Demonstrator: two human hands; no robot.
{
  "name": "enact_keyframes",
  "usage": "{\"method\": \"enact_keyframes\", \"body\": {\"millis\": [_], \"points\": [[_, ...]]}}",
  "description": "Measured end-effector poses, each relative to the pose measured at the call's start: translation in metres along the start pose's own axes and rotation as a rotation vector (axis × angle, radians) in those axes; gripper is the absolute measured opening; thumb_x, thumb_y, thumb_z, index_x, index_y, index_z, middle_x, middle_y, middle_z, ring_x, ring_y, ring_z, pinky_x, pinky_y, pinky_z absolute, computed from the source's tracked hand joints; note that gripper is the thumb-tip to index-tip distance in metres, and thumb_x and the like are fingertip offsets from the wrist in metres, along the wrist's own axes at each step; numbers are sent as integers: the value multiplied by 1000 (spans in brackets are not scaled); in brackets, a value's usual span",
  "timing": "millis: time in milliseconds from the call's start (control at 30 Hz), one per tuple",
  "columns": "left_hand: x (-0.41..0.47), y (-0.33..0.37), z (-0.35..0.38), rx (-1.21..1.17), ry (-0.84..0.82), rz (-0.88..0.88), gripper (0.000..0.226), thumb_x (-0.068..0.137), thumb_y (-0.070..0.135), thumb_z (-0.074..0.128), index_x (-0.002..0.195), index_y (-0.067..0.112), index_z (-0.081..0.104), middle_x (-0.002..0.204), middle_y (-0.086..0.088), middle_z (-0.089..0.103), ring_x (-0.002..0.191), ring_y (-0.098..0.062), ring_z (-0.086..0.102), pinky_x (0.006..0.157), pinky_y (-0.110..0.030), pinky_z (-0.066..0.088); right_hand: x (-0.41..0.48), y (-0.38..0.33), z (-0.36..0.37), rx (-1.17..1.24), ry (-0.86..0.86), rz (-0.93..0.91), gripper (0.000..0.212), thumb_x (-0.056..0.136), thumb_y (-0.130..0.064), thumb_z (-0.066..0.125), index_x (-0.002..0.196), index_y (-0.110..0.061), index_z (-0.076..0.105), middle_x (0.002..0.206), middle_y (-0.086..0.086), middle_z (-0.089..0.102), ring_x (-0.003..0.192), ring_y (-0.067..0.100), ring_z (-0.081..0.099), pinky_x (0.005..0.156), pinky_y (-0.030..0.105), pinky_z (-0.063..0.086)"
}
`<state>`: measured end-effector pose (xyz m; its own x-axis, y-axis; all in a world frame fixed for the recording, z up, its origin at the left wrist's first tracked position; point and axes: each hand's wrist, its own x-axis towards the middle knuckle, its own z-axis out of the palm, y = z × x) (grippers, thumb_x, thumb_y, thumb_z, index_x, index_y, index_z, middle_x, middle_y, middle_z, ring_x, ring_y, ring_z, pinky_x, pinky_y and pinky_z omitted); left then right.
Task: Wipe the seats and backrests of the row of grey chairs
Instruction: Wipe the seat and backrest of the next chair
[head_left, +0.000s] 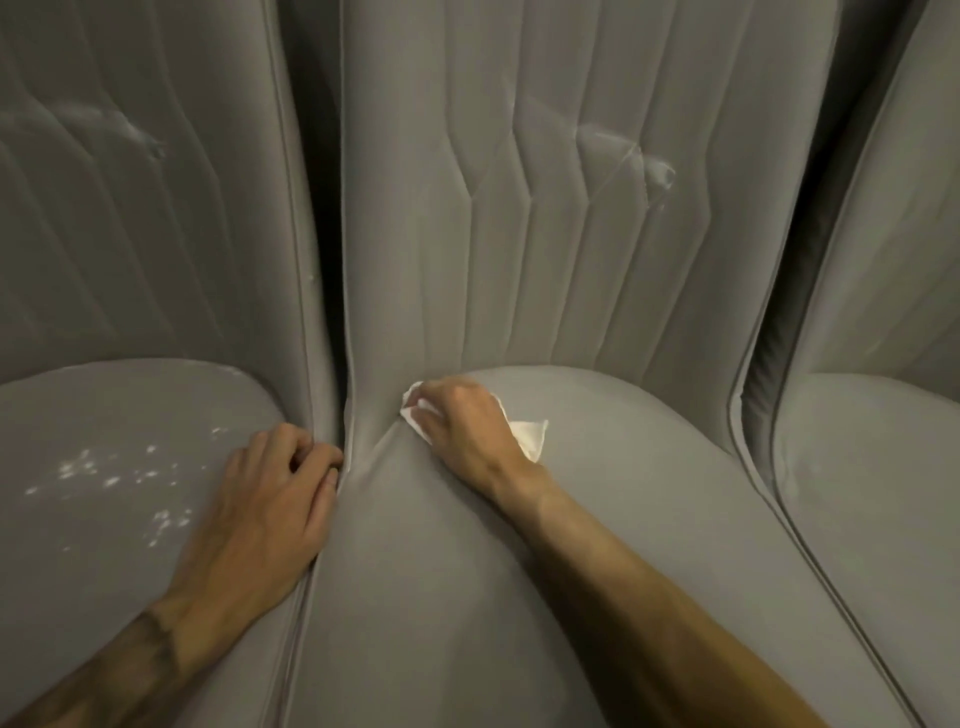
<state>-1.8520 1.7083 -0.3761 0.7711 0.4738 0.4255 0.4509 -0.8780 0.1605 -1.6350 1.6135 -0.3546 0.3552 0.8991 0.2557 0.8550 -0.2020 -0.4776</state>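
Observation:
Three grey padded chairs stand side by side. The middle seat fills the centre, with its quilted backrest rising behind it. My right hand presses a white cloth onto the back left corner of the middle seat, where the seat meets the backrest. My left hand rests on the right edge of the left seat, its fingers curled into the gap between the two chairs. White specks dot the left seat.
The left backrest and the middle backrest each carry a pale scuffed dent. The right chair's seat and backrest show at the right edge. Dark narrow gaps separate the chairs.

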Motion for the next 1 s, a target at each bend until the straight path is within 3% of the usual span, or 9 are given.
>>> {"method": "enact_keyframes", "body": {"millis": [100,233,367,433,533,667,800,900,1000], "points": [[0,1,-1,4,10,20,27,97,31,45,98,16,67,94,-1,43,81,-24,42,70,-42,38,-1,18,-22,-16,-47,-60,15,96,-20,59,101,-19,73,99,6,72,95,25,63,80,27,40],[1,4,-1,-6,22,7,26,97,30,46,98,15,68,93,-4,45,80,-27,43,69,-45,39,16,22,-20,-71,102,199,19,96,-20,56,103,-19,73,107,9,71,107,31,62,86,36,46],[0,-1,1,7,11,14,25,97,30,46,101,16,67,95,-3,46,82,-27,44,70,-46,41,-10,-21,5,-21,-42,-20,13,94,-29,55,92,-22,66,96,2,71,94,28,65,77,40,52],[-1,-1,1,10,22,19,25,98,31,46,101,17,66,96,-3,45,82,-27,45,71,-46,41,-12,-12,-8,26,-104,-84,12,95,-25,57,96,-23,69,102,-1,72,99,23,65,86,37,51],[-1,-2,2,12,23,24,23,98,30,46,100,18,65,96,-2,44,83,-26,44,70,-45,41,10,8,-20,31,16,103,18,96,-17,56,102,-17,73,111,3,73,110,24,64,95,36,47],[-1,-5,4,8,24,27,18,97,28,49,101,18,64,97,-1,43,84,-25,44,71,-44,42,-6,-31,15,-3,63,120,15,95,-26,53,89,-19,64,94,6,70,94,31,64,79,42,51],[-3,-5,1,6,8,36,18,97,28,48,102,18,63,97,0,43,85,-23,44,72,-42,41,-24,-29,-2,109,-96,-74,8,94,-25,59,94,-24,67,98,-1,71,96,20,64,85,30,46],[-4,-4,0,1,9,25,17,96,27,50,101,19,63,98,-1,44,85,-23,44,72,-42,42,1,-8,-19,115,5,99,11,96,-16,59,97,-16,70,106,2,73,105,23,64,87,23,41],[-3,-3,-2,-43,4,2,16,97,25,50,101,19,64,98,-1,45,87,-25,47,75,-44,44,-8,-32,9,32,50,143,17,98,-22,53,96,-16,69,102,8,71,100,31,64,88,38,49]]}}
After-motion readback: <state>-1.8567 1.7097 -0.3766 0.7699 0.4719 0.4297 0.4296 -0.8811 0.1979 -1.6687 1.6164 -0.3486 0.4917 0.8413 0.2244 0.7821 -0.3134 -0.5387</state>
